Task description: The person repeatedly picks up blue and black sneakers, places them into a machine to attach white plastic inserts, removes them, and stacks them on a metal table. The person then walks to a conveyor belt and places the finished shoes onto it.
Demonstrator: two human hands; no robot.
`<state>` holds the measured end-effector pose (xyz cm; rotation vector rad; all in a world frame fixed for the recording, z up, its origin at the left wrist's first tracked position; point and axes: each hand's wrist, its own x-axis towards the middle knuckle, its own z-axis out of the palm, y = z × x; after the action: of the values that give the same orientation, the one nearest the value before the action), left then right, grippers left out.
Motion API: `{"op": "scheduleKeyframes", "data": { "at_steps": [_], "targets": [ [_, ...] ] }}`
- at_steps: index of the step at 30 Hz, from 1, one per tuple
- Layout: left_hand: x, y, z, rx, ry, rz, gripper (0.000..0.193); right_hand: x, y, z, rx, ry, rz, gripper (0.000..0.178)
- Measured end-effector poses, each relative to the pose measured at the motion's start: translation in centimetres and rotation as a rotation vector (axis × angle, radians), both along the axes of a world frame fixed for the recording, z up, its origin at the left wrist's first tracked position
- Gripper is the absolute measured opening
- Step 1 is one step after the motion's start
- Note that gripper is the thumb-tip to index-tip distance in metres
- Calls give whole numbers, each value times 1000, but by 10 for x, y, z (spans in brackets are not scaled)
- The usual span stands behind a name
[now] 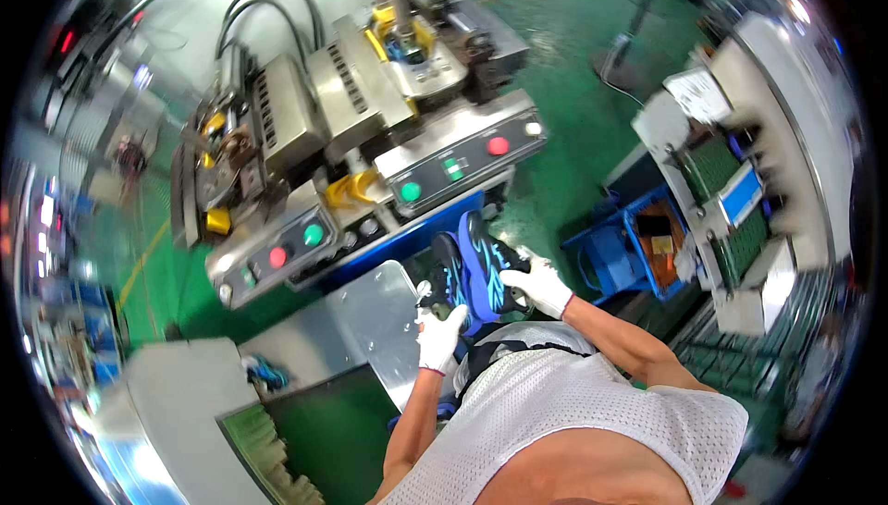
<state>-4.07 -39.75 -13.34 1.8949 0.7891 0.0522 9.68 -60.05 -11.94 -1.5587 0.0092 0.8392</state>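
A pair of black sneakers with light-blue markings and blue-violet soles is held up in front of me, soles turned toward each other. My left hand (pixel 439 337), in a white glove, grips the heel end of the left sneaker (pixel 450 274). My right hand (pixel 538 287), gloved the same way, is wrapped round the rear part of the right sneaker (pixel 492 269), its thumb across the upper. The fingers behind both shoes are partly hidden. A metal tabletop (pixel 375 306) lies just left of the shoes.
Ahead stands a two-station machine (pixel 347 98) with red and green buttons on its control panel (pixel 460 161). A blue cart (pixel 615 255) stands at right, beside a conveyor housing (pixel 795 135). Another shoe (pixel 268 373) lies at left near a green belt (pixel 324 436).
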Motion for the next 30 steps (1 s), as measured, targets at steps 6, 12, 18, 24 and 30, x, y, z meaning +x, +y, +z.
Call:
{"op": "scheduleKeyframes", "data": {
  "at_steps": [6,12,18,24,30],
  "targets": [
    [78,-97,29,-47,-57,-368,75,-12,-134,54,163,-136,-707,37],
    [194,-188,77,-239,-88,-653,75,-4,-252,125,-21,-180,-1183,59],
    [339,-319,137,149,-291,-953,69,14,-362,158,-648,-476,-1423,66],
    [439,-455,116,339,-470,-1179,72,95,-445,119,-1309,-303,-1061,59],
    [494,-507,68,385,-444,-1159,71,138,-495,103,-1336,-187,-1078,65]
  ]
}}
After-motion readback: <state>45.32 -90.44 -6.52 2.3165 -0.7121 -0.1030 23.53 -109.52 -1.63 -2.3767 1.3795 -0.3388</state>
